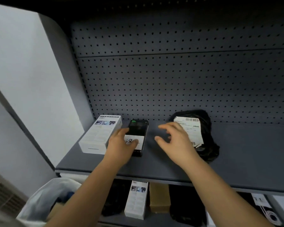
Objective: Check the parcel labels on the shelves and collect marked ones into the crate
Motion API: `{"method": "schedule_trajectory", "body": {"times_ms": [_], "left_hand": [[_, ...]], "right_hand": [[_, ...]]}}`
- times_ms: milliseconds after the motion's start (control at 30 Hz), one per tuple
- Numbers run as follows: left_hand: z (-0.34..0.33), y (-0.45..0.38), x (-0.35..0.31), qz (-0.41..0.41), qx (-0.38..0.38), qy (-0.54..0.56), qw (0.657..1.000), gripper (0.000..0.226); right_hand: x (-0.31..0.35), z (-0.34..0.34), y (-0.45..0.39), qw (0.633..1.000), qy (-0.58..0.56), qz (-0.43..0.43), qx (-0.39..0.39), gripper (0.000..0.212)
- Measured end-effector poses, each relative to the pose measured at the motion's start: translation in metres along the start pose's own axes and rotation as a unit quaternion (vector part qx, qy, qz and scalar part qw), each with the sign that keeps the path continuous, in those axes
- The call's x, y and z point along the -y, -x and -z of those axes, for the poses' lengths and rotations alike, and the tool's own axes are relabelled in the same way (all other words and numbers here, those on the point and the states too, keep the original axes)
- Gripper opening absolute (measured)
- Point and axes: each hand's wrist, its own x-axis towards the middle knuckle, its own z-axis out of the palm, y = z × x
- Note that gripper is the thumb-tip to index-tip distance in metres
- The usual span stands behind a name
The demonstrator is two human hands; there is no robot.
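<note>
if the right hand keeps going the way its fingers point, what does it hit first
The right hand hovers open, its fingers pointing left toward the black box that the left hand holds. Bare shelf lies between them, so that box looks like the first thing met, though its height above the shelf is unclear.

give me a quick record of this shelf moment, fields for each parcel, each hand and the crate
white box: flat on the shelf, far left
black box: beside the white box, white handwritten label on top
black bag: right of centre, printed barcode label
left hand: grips the black box at its label
right hand: over the shelf between box and bag, fingers loosely curled, holding nothing
crate: lower left, below the shelf, white-lined
</note>
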Motion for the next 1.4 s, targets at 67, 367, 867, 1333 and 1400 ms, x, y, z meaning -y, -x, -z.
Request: {"method": "schedule_trajectory", "body": {"times_ms": [67, 367, 867, 1333, 1400], "left_hand": [[0.008, -0.001, 0.012, -0.009, 0.052, -0.003, 0.999, 0.049], [0.013, -0.006, 0.034, -0.114, 0.083, 0.128, 0.982, 0.070], [-0.004, -0.011, 0.039, -0.136, 0.140, 0.129, 0.972, 0.041], [0.003, -0.004, 0.020, -0.085, 0.065, 0.275, 0.955, 0.063], [0.009, -0.003, 0.010, -0.116, 0.049, 0.309, 0.943, 0.068]], "right_hand": [[0.014, -0.030, -0.005, 0.999, 0.004, -0.028, 0.022, 0.034], [0.030, -0.079, -0.013, 0.975, -0.042, -0.216, 0.040, 0.031], [0.037, -0.060, -0.005, 0.924, -0.254, -0.282, -0.041, 0.029], [0.024, -0.055, 0.002, 0.929, -0.297, -0.216, -0.046, 0.029], [0.033, -0.046, 0.002, 0.896, -0.387, -0.207, -0.069, 0.031]]}}
